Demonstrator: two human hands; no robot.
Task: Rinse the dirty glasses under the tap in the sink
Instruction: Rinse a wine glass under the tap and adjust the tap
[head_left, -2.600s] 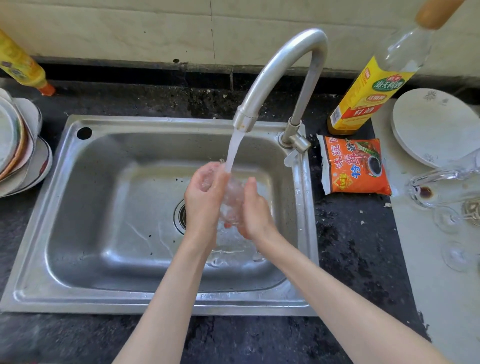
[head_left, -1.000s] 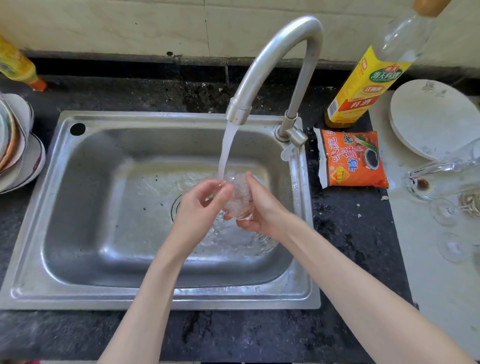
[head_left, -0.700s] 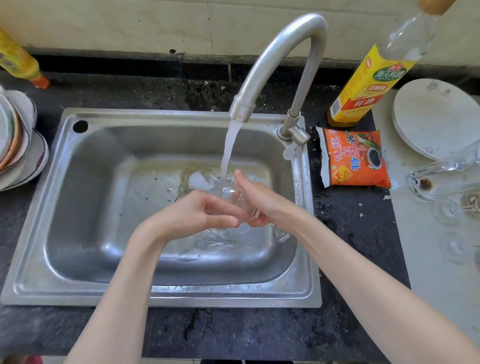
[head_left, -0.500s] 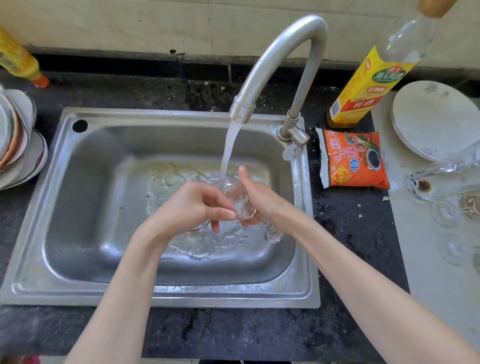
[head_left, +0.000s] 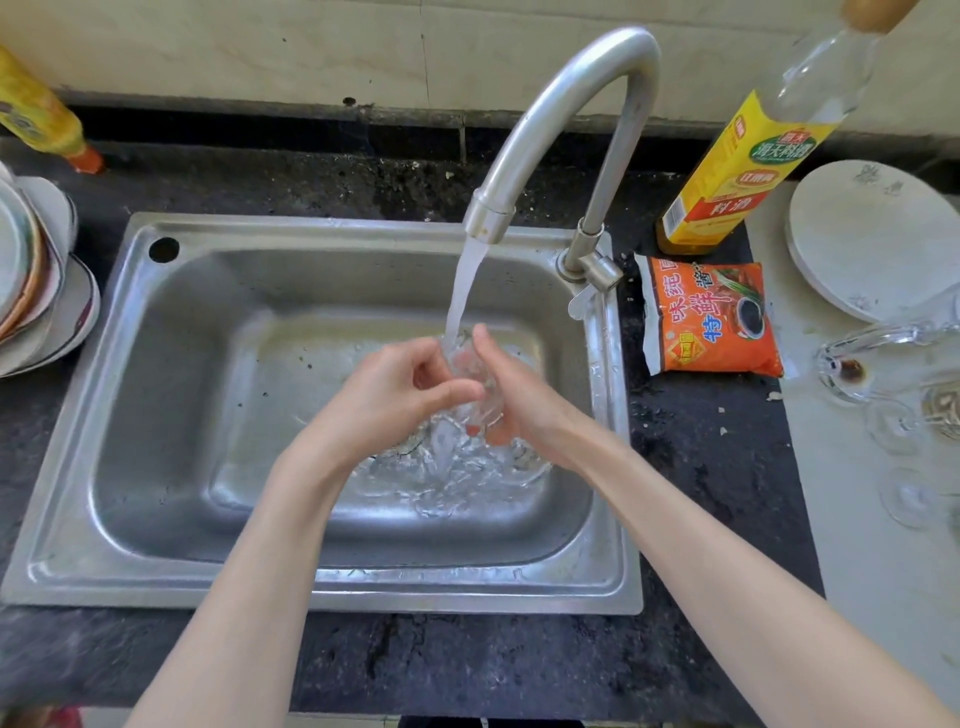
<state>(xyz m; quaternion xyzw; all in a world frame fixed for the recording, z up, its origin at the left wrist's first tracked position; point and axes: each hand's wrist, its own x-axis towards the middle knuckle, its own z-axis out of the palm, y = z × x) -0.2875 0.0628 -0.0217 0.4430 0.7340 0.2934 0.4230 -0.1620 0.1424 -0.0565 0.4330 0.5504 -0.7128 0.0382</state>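
**sinkwatcher:** Head view, so here's the deal: the clear glass (head_left: 475, 382) sits right under the tap (head_left: 561, 119) stream, over the middle of the steel sink (head_left: 171, 415). The left hand (head_left: 395, 400) has its fingers curled onto the glass from 9 o'clock, and the right hand (head_left: 524, 395) cups it from 3 o'clock with its fingers wrapped underneath. Both are grasping it.

**dishguy:** How's it gonna handle, though?

**sinkwatcher:** My guess is light, stiff, totally breakable, and slick as anything with water running over it. I'd keep one hand round the bowl, not pinching the thin rim. Can't tell whether it has a stem; the hands hide that.

**dishguy:** Room to move?

**sinkwatcher:** Loads toward 9 o'clock inside the basin. Tight at 12, where the spout hangs just above, and the right sink wall is near at 3. Out at 3 o'clock, on the pale counter, more dirty glasses (head_left: 862, 364) lie tipped close together, beside an orange sauce packet (head_left: 711, 322), so setting this one down there needs care.
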